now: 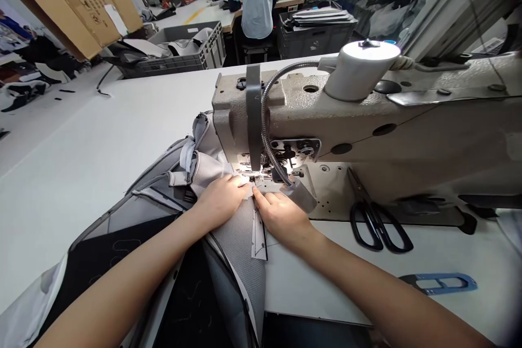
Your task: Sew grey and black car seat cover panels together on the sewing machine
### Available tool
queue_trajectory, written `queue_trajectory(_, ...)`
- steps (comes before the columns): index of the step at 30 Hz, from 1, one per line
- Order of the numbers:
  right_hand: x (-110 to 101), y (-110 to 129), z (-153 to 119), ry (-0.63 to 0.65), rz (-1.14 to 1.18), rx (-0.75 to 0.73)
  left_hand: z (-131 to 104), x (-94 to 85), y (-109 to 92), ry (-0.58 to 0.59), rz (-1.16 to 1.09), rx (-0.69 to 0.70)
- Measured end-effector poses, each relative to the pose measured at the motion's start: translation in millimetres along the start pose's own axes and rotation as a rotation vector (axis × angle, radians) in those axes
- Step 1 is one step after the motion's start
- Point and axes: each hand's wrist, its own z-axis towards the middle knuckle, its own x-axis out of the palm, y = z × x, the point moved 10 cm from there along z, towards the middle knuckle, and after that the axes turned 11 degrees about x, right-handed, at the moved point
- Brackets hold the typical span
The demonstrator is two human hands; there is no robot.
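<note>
Beneath the head of a grey sewing machine [232, 114], a grey mesh fabric cover [244, 234] with black edging lies bunched. My left hand [222, 198] is closed on the fabric just left of the needle area, its fingers pressed together. On the other side, my right hand [285, 220] grips the fabric's edge, the index fingertip close to the presser foot. A narrow white strip with black edging [258, 236] hangs down between the hands. The cover's folded part, with black panels, spreads left under my left forearm. My fingers hide the exact spot at the needle.
Black-handled scissors [377, 225] and blue thread snips [446, 284] lie right of my right arm. A flexible lamp [299, 194] hangs close above my right hand. Behind the white table [134, 114] stand grey crates [207, 51] and a seated person [256, 0].
</note>
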Motion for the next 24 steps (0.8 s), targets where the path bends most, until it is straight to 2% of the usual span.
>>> queue_trajectory(4, -6, -2, -15, 0.215, 0.367, 0.047, 0, -2.6, 15, -0.056, -0.205, -0.019)
queue_trajectory(7, 4, -4, -20, 0.536, 0.898, 0.216, 0, -6.2, 30, -0.111, -0.36, -0.086)
queue_trajectory(9, 15, 0, -26, 0.78, 1.263, 0.365, -1, -8.0, 39, -0.136, -0.355, -0.158)
queue_trajectory(11, 20, 8, -29, 0.927, 1.501, 0.426, 0, -9.7, 42, -0.156, -0.319, -0.184)
queue_trajectory(13, 14, 17, -26, 0.933, 1.644, 0.362, 2, -9.7, 41, -0.165, -0.308, -0.173)
queue_trajectory(19, -9, 46, -19, 0.743, 2.027, 0.125, 9, -7.0, 50, -0.12, -0.26, -0.253)
queue_trajectory(21, -12, 46, -15, 0.633, 1.947, 0.07, 13, -9.0, 44, -0.119, -0.303, -0.214)
queue_trajectory(24, -12, 38, -10, 0.53, 1.641, 0.02, 17, -13.1, 24, -0.092, -0.347, -0.13)
